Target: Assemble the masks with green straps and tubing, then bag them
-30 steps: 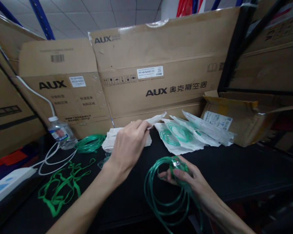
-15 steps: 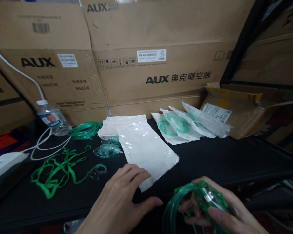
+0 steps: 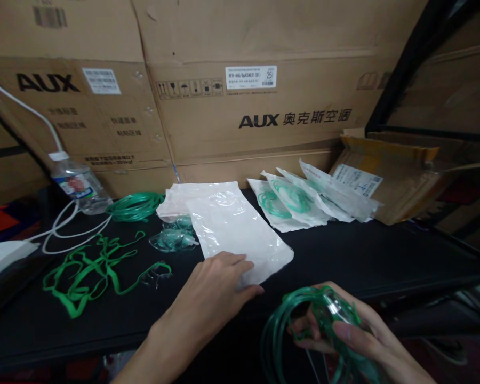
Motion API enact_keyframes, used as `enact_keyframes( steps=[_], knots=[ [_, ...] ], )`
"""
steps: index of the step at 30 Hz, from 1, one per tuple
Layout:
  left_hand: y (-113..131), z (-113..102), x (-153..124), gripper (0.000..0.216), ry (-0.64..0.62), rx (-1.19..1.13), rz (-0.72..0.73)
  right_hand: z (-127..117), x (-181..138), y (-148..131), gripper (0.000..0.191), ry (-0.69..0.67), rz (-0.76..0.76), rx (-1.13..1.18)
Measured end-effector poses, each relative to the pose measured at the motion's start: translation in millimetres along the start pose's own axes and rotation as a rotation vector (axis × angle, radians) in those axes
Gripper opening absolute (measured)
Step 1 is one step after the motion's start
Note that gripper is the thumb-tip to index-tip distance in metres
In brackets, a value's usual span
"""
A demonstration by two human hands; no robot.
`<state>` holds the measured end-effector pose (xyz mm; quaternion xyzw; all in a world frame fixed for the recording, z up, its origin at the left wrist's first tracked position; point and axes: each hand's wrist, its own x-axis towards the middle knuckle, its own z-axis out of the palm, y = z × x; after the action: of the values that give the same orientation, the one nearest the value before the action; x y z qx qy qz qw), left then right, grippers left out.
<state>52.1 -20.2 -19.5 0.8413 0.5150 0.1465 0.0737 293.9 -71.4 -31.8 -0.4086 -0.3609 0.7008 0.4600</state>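
My right hand (image 3: 344, 330) is closed round a clear green oxygen mask (image 3: 340, 309), with its coiled green tubing (image 3: 274, 336) hanging to the left. My left hand (image 3: 224, 274) lies over the near end of a flat white pouch (image 3: 228, 218); its fingers rest on the film and the thumb stands apart at the near edge. Under the far left part of that pouch lie more white wrappers (image 3: 171, 200). Just left of it are clear green mask pieces (image 3: 174, 237). Loose green elastic straps (image 3: 108, 266) lie tangled further left, and a green tubing coil (image 3: 134, 207) sits behind them.
Several packed white pouches (image 3: 288, 200) lean in a row against an open carton (image 3: 400, 181) at the right. A plastic bottle (image 3: 80, 184), a white cable (image 3: 56, 229) and a white power strip (image 3: 8, 253) stand at the left. Large cardboard boxes (image 3: 200, 128) wall the back of the black shelf (image 3: 344, 250).
My left hand has moved forward onto the near end of the white pouch. My right hand still holds the mask and tubing, shifted slightly. The camera view has tilted a little.
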Motion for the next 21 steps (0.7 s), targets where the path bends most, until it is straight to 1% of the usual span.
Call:
enact_keyframes(
  steps=[3, 6, 8, 11, 14, 17, 21],
  knots=[
    [-2.7, -4.8, -1.8, 0.024, -0.020, -0.040, 0.043, -4.2, 2.6, 2.5, 0.039, -0.022, 0.034, 0.011],
    [-1.3, -6.6, -1.8, 0.013, -0.049, -0.065, 0.082, -8.1, 5.2, 4.6, 0.038, -0.038, 0.045, 0.014],
    [0.5, -5.4, -1.1, 0.015, -0.054, -0.068, 0.075, -10.2, 6.6, 6.4, 0.038, -0.037, 0.036, 0.006],
    [1.0, -0.2, -0.2, 0.023, -0.020, -0.079, 0.032, -12.2, 7.6, 9.0, 0.038, -0.047, 0.020, -0.010],
    [-1.3, 4.5, 0.0, 0.021, 0.061, -0.140, -0.029, -12.0, 7.2, 9.9, 0.038, -0.069, 0.019, -0.033],
    [-3.1, 3.8, 0.2, 0.017, 0.124, -0.245, -0.123, -9.7, 6.5, 8.5, 0.039, -0.035, 0.006, -0.039],
    [-2.6, 0.5, -0.3, 0.029, 0.124, -0.307, -0.205, -7.6, 8.7, 8.6, 0.037, -0.061, -0.016, -0.024]
  ],
)
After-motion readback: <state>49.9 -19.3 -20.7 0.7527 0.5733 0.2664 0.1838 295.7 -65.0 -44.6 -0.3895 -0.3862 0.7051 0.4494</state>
